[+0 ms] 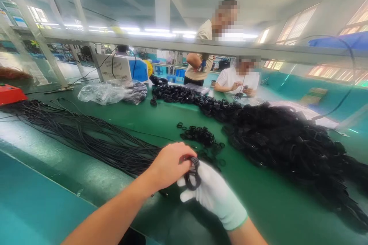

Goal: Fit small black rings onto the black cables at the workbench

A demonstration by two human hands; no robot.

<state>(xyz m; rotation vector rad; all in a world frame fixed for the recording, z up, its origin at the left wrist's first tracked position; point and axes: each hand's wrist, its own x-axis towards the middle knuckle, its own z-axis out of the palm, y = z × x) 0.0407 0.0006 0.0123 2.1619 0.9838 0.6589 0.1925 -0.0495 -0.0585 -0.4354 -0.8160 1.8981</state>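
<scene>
A small coil of black cable (192, 178) is held between my two hands over the green bench. My left hand (174, 160), bare, closes its thumb and fingers on the coil's upper left side. From the right, my right hand (211, 189), in a white glove, grips the same coil, some of its fingers showing behind and below it. Long loose black cables (115, 143) stretch from the left end of the bench to beneath my left hand. Just beyond my hands lies a small heap of black rings (199, 134).
A large pile of coiled black cables (276, 138) covers the right side and runs along the back. Clear plastic bags (106, 92) lie near a white and blue machine (123, 68). A red object (11, 93) sits far left. Two people (201, 61) are across the bench, behind a metal rail (161, 45).
</scene>
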